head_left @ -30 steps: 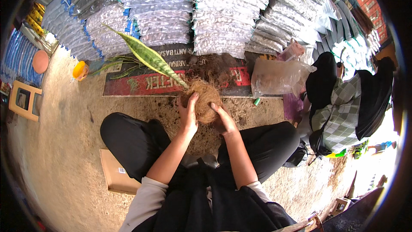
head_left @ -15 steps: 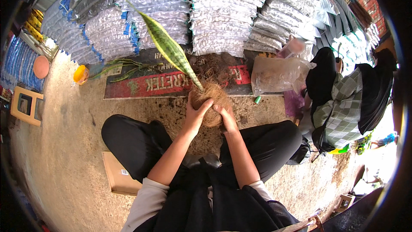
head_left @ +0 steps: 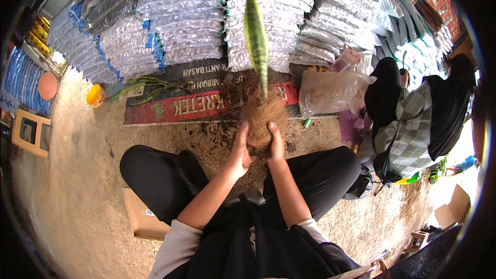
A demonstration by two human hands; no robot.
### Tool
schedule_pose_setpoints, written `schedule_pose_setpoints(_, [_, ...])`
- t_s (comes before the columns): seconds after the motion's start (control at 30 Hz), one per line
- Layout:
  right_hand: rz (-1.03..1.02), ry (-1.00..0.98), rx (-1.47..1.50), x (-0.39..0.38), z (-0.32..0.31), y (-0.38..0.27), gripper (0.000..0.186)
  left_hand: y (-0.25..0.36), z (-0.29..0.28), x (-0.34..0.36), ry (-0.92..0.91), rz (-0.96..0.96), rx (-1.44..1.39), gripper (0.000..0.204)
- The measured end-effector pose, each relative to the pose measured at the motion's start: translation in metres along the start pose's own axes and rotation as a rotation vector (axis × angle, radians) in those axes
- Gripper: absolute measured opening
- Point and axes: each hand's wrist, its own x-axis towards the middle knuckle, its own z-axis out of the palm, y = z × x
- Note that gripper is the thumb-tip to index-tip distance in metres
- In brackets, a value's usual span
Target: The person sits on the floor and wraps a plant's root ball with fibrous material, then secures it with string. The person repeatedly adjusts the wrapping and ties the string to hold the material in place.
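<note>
A ball of brown coconut fibre [head_left: 265,119] is clasped between my two hands in front of my crossed legs. From its top rises one upright snake plant leaf [head_left: 255,39], green with yellow edges. My left hand [head_left: 239,149] presses on the ball's left side, thumb low near its underside. On the other side my right hand [head_left: 277,143] curls round it, thumb on the front. The fingers behind the ball are mostly hidden. Beyond it, loose dark soil and fibre lie on a black and red printed sheet [head_left: 175,109].
More snake plant leaves [head_left: 150,87] lie on the sheet's left part. A clear plastic bag [head_left: 328,93] sits to the right, near another seated person [head_left: 408,129]. Stacked filled sacks [head_left: 271,20] line the back. On the left are an orange tub [head_left: 95,95], a stool [head_left: 31,133] and a cardboard box [head_left: 142,217].
The plant has turned from leaning left to nearly upright, and the fibre ball has shifted slightly right. My left hand has slid lower on the ball; both hands keep hold.
</note>
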Motion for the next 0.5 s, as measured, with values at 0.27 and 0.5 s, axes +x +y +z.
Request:
schedule_pose_setpoints(0.27, [-0.047,-0.118,-0.166,-0.016,0.014,0.01,0.066,-0.011,-0.027,0.028,0.153,0.337,0.085,0.077])
schedule_pose_setpoints(0.5, [-0.04,-0.111,-0.232,-0.017,0.022,0.01,0.06,-0.013,-0.033,0.034,0.211,0.386,-0.139,0.067])
